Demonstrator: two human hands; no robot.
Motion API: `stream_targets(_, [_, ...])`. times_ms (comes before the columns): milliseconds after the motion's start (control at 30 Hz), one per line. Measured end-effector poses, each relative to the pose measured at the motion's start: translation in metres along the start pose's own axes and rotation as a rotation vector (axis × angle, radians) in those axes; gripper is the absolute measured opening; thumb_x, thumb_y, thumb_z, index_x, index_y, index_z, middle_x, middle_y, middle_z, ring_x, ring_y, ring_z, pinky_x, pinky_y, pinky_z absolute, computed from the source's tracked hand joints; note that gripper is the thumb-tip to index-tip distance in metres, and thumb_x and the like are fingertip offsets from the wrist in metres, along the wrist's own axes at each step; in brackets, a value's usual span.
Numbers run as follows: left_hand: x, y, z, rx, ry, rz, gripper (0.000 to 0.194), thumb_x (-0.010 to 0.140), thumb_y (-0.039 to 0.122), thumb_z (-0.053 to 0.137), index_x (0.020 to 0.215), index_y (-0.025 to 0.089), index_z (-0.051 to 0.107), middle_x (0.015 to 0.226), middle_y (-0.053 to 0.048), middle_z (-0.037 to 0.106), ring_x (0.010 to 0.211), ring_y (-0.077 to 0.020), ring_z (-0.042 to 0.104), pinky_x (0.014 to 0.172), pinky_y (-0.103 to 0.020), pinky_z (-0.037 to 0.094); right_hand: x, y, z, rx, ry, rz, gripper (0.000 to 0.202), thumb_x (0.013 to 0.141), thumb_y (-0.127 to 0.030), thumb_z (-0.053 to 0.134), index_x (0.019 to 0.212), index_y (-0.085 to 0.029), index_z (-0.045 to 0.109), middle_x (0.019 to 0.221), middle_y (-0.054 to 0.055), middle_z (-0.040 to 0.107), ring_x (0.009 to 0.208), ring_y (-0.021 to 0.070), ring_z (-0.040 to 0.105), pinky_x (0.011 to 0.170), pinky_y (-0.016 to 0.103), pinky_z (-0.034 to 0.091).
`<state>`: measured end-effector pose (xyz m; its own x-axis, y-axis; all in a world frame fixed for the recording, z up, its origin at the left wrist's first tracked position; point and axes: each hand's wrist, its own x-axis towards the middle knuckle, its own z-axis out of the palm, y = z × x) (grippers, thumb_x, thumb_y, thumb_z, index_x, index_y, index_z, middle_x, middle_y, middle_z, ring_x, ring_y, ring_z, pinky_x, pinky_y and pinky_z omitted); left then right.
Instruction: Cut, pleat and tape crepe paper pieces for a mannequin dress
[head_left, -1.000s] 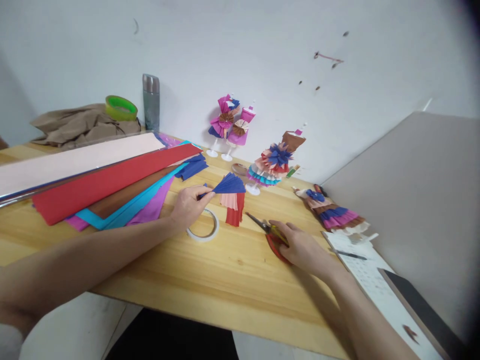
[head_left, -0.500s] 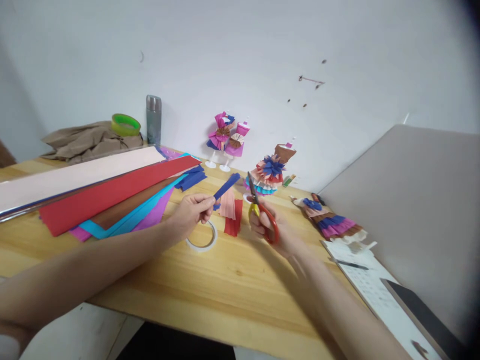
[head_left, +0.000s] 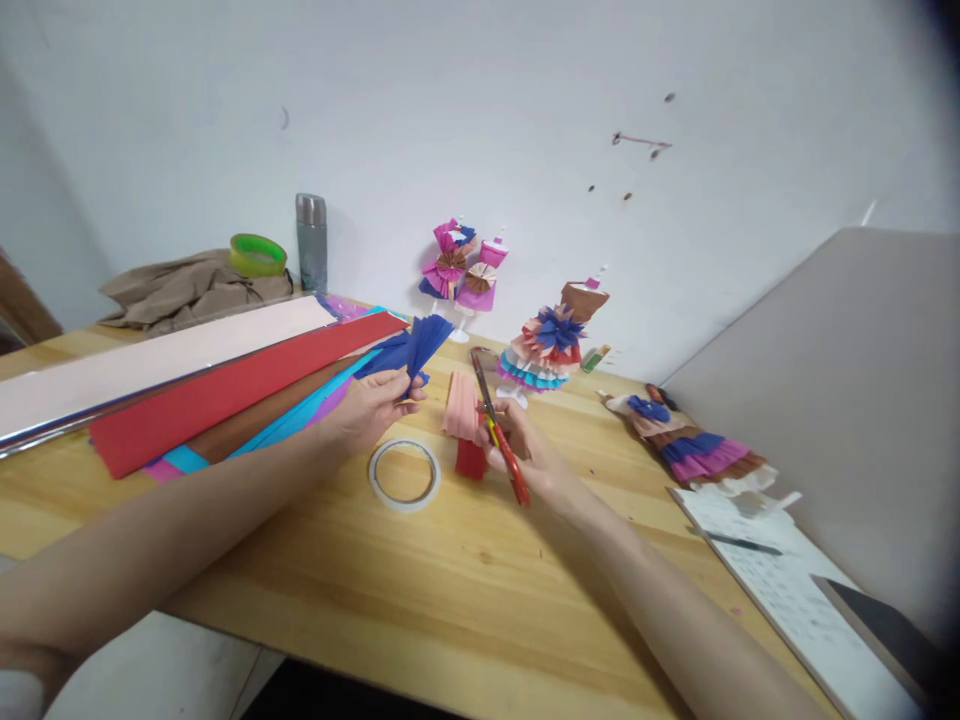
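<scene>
My left hand (head_left: 386,400) pinches a dark blue crepe paper piece (head_left: 429,342), whose upper end fans out above my fingers. In my right hand (head_left: 517,445) are red and yellow scissors (head_left: 502,450), their blades pointing up and to the left. Beside the scissors, a pink paper strip (head_left: 459,405) lies partly over a red one (head_left: 470,460). A white tape roll (head_left: 403,475) rests flat on the table below my left hand. More dark blue paper lies just behind my left hand.
Long paper sheets (head_left: 247,385) spread over the left. Behind stand a flask (head_left: 311,240), green tape (head_left: 257,256) on brown cloth (head_left: 180,290), and small dressed forms (head_left: 556,335). At the right lie a paper dress (head_left: 686,440) and a white board (head_left: 780,585).
My left hand has moved slightly left, and the blue paper in it has spread from a narrow strip into a fan. The scissors have shifted left and turned, near the pink strip.
</scene>
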<state>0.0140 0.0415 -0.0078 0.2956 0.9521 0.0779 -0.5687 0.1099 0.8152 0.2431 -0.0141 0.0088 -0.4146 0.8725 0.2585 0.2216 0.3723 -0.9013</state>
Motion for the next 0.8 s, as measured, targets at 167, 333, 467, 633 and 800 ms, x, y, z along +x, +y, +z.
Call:
stream_targets(167, [-0.001,-0.002,-0.003,0.000,-0.106,-0.018,0.029,0.063,0.035,0.085,0.075,0.013,0.069,0.097,-0.008,0.067,0.084,-0.0131,0.059,0.074,-0.024,0.047,-0.003,-0.008,0.004,-0.194,-0.040,-0.008,0.032,0.076,-0.029,0.059,0.102,-0.022,0.043,0.084,-0.001,0.050,0.074,0.0146,0.050,0.068,0.027,0.042])
stream_targets(333, [-0.004,0.003,-0.001,0.045,-0.125,-0.001,0.031,0.066,0.039,0.083,0.072,0.014,0.065,0.060,0.000,0.058,0.068,-0.0136,0.060,0.066,-0.025,0.047,-0.004,-0.005,0.005,-0.456,-0.012,0.012,0.032,0.074,-0.028,0.061,0.101,-0.020,0.047,0.075,-0.003,0.051,0.067,0.0139,0.048,0.066,0.027,0.039])
stream_targets(467, [-0.011,0.005,0.008,0.104,-0.107,-0.017,0.026,0.075,0.035,0.075,0.073,0.014,0.059,0.047,0.007,0.045,0.041,-0.0053,0.042,0.050,-0.021,0.039,-0.002,0.000,0.003,-0.500,0.058,0.061,0.023,0.078,-0.033,0.056,0.096,-0.020,0.050,0.072,-0.003,0.053,0.061,0.0129,0.046,0.062,0.026,0.038])
stream_targets(633, [-0.016,0.004,0.016,0.130,-0.078,0.000,0.027,0.076,0.034,0.073,0.071,0.013,0.057,0.046,0.008,0.044,0.034,-0.0001,0.022,0.041,-0.019,0.022,-0.006,0.002,0.010,-0.536,0.045,0.035,0.026,0.080,-0.035,0.057,0.100,-0.020,0.050,0.071,-0.004,0.055,0.060,0.0134,0.047,0.061,0.026,0.038])
stream_targets(800, [-0.014,0.002,0.015,0.149,-0.038,0.029,0.029,0.077,0.038,0.072,0.073,0.013,0.058,0.047,0.008,0.043,0.034,0.0000,0.022,0.040,-0.020,0.016,-0.007,-0.005,0.015,-0.662,-0.013,0.050,0.033,0.079,-0.036,0.062,0.105,-0.019,0.052,0.081,0.003,0.064,0.067,0.0173,0.056,0.064,0.028,0.041])
